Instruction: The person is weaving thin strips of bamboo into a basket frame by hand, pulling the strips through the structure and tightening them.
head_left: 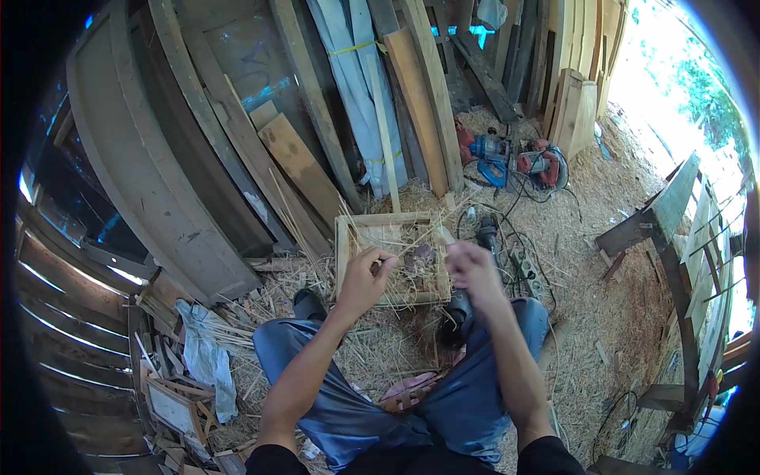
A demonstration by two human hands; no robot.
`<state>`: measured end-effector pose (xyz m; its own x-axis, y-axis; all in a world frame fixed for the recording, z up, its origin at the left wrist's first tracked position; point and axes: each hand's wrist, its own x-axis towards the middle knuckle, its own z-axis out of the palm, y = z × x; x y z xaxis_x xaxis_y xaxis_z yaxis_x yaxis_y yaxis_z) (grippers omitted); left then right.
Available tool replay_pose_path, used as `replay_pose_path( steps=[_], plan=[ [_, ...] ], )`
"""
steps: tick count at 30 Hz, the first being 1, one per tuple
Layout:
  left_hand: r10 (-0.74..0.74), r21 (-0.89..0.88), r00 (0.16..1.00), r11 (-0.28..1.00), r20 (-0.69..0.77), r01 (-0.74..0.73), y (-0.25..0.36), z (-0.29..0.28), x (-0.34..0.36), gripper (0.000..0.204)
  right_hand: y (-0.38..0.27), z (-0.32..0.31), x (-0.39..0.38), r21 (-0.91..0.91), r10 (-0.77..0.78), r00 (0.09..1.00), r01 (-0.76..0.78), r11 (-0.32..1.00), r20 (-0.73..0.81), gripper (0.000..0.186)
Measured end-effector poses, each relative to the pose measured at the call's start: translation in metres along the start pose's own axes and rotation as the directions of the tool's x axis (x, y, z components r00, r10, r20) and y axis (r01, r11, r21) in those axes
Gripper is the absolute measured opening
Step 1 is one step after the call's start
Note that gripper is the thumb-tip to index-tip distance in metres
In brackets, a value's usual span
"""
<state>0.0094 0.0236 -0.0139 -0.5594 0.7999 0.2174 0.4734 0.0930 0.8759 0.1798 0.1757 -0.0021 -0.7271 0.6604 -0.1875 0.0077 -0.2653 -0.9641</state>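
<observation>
My left hand [366,275] is closed in a pinch above the left part of a shallow wooden frame box [342,245] on the ground between my feet. Whatever sits between its fingers is too small to make out. To the right, my right hand [477,275] is curled and smeared by motion over the box's right edge. A short pale piece [445,235] sticks up beside its fingers; its kind cannot be told. Thin pale strips [413,237] lie across the box, and a dark roundish lump [421,257] rests among shavings inside it.
Several boards [305,162] and a wrapped pale bundle [356,95] lean at the back. Power tools [542,166] and a power strip [526,273] with tangled cables lie right of the box. Shavings cover the floor [594,293]. A wooden structure [681,253] stands far right.
</observation>
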Motion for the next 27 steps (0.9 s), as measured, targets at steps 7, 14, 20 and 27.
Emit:
replay_pose_path(
  steps=[7,14,20,27],
  plan=[
    [0.095,0.029,0.993,0.995,0.070,-0.097,0.014,0.013,0.006,0.015,0.005,0.021,0.009,0.176,0.014,0.985,-0.045,0.983,0.172,0.028],
    [0.026,0.037,0.984,0.999,0.178,-0.034,0.021,0.000,0.002,0.013,-0.015,-0.031,0.013,0.311,0.023,1.000,-0.025,0.950,0.009,0.028],
    [-0.082,-0.069,0.977,0.993,0.195,0.097,-0.009,-0.013,-0.003,0.015,-0.026,-0.061,0.008,0.319,-0.040,0.980,0.103,0.942,-0.197,0.031],
    [-0.141,-0.188,0.986,0.970,0.087,0.155,-0.006,-0.001,0.002,0.016,-0.008,-0.018,0.002,-0.018,-0.086,0.996,0.086,0.996,0.014,0.031]
  ],
)
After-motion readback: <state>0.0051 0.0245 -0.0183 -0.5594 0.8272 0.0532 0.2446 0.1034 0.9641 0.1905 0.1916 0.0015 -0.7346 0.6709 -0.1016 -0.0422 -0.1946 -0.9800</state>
